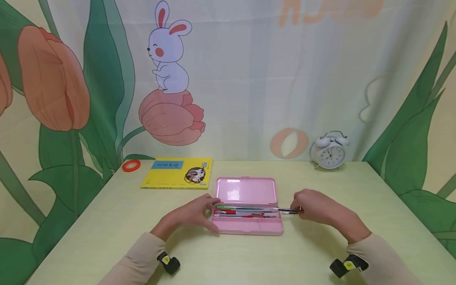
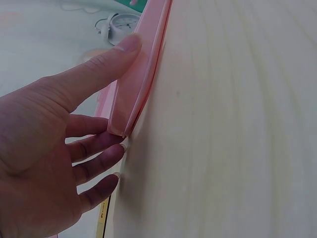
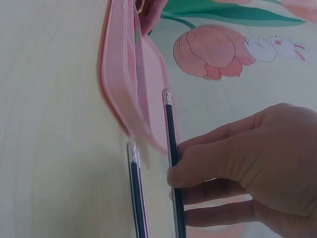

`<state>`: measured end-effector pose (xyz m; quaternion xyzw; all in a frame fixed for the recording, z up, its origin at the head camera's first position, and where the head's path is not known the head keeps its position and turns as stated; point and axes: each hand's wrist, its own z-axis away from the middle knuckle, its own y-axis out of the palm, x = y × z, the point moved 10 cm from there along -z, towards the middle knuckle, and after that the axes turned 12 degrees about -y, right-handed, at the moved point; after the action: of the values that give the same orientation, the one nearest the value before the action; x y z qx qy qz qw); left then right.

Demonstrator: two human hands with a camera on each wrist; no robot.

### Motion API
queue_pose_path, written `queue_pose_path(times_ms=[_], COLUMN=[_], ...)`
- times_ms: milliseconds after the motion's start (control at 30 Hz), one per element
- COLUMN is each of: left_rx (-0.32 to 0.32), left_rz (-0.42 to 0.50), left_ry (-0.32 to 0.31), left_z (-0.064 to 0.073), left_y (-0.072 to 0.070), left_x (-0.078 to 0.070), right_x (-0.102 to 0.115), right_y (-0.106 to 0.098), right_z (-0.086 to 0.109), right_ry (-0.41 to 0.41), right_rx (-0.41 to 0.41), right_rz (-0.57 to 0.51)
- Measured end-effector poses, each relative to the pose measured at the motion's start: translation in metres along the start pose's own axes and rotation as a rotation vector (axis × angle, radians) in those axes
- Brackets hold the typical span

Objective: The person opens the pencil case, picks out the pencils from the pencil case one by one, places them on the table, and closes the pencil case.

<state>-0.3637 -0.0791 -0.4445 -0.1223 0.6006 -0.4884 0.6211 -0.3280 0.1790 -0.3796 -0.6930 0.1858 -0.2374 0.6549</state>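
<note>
Below centre, our left hand [image 1: 192, 213] grips the pink pencil case [image 1: 236, 227]; our right hand [image 1: 317, 205] pinches a pencil [image 3: 171, 131], seemingly mid-transfer, next needing alignment.

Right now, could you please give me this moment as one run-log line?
left hand: holds pencil case | right hand: pinches pencil near case's right end | lid: open | pens: in case

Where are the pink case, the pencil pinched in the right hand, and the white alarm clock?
Pink case [image 1: 236, 225]: head view, bare floor of the larger front compartment.
Pinched pencil [image 3: 172, 133]: right wrist view, dark shaft near the silver end.
White alarm clock [image 1: 331, 157]: head view, dial.
</note>
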Motion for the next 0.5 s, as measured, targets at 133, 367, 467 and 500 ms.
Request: queue_pose_path(times_ms=[133,367,467,500], left_rx=[0.003,0.006,0.007,0.008], left_rz=[-0.003,-0.005,0.004,0.008], left_ry=[-0.005,-0.014,-0.013,-0.011], left_z=[-0.001,0.0,0.001,0.001], left_y=[0.001,0.001,0.001,0.001], left_x=[0.001,0.0,-0.001,-0.001], right_x=[-0.011,-0.023,-0.023,-0.023], right_y=[0.006,0.014,0.018,0.02], right_z=[0.017,0.039,0.041,0.041], right_ry=[0.068,0.084,0.064,0.059], right_rx=[0.043,0.085,0.098,0.103], right_rz=[-0.051,-0.145,-0.171,-0.176])
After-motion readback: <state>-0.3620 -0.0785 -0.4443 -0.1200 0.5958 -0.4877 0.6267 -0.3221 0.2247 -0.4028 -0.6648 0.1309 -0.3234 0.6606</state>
